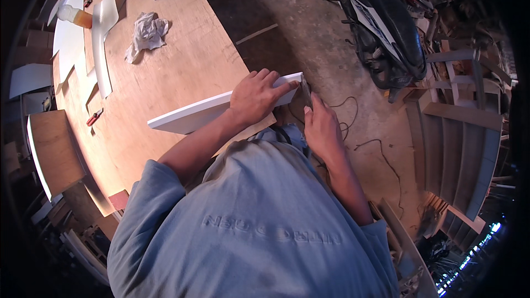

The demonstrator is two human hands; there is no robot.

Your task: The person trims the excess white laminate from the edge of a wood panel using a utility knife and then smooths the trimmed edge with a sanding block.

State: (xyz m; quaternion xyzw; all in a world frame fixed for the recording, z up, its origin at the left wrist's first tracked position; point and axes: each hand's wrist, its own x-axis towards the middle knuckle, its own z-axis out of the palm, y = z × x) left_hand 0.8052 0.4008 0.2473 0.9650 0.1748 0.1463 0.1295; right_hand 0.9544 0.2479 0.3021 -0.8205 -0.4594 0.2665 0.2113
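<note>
A long white board [204,104] stands on edge over the near right corner of the plywood table. My left hand [256,95] is wrapped over its top edge, the thumb stretched toward the right end. In my right hand [322,128] is a thin, flat, greyish tool, perhaps a file [307,96], held against that end of the board. Its handle is hidden inside my closed fingers.
On the plywood table [182,38] lie a crumpled white cloth [148,34], red-handled cutters [95,117], white sheet offcuts [101,38] and a jar [75,16] with amber contents. A motorcycle [386,33], a cable [389,165] on the floor and wooden shelving [455,143] are to the right.
</note>
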